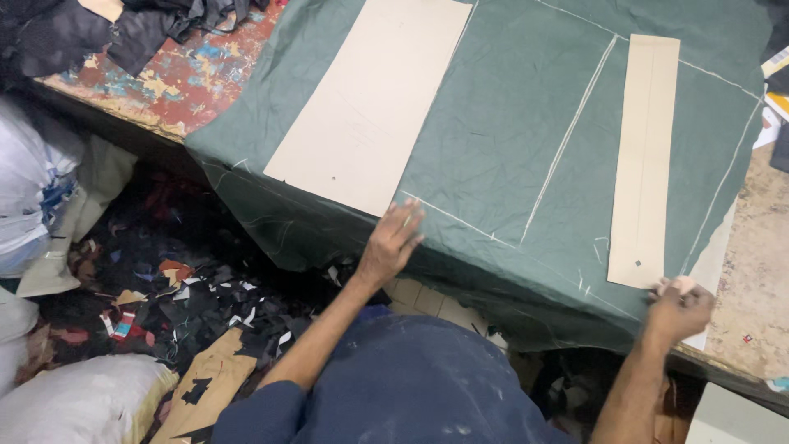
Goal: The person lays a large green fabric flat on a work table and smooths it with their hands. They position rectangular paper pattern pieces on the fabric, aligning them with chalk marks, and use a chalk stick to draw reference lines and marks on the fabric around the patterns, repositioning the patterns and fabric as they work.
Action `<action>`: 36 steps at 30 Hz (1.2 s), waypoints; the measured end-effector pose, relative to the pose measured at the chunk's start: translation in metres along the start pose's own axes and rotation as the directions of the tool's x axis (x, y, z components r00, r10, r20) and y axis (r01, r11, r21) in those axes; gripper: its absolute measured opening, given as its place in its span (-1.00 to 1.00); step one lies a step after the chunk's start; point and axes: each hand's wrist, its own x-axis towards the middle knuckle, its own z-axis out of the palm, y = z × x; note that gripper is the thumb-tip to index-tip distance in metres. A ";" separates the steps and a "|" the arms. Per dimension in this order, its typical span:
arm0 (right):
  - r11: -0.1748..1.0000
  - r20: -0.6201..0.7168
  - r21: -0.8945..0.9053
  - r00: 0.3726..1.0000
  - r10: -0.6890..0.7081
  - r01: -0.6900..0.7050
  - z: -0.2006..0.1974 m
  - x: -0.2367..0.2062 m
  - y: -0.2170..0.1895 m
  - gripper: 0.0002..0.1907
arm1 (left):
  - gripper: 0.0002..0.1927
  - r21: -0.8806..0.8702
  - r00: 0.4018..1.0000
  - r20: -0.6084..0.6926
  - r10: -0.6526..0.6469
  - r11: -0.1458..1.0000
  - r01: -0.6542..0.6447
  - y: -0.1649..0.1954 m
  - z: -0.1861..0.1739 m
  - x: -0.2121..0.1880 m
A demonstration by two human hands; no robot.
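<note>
Green cloth [526,140] lies spread over our table [752,288], chalk lines [567,136] crossing it, its near edge hanging off the front. Our left hand [390,242] presses flat on that edge, fingers spread. Our right hand [678,308] curls closed at the corner, seemingly pinching cloth. Two card patterns [370,99] rest on top. We judge the cloth soft, light and wrinkle-prone, best held at its edges. Scraps [181,288] crowd the floor below.
</note>
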 end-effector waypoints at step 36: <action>0.620 0.277 -0.763 0.959 0.059 0.182 0.017 0.039 -0.049 -0.13 | -0.60 -0.347 0.701 0.688 0.188 0.933 0.091 0.068 0.073 -0.042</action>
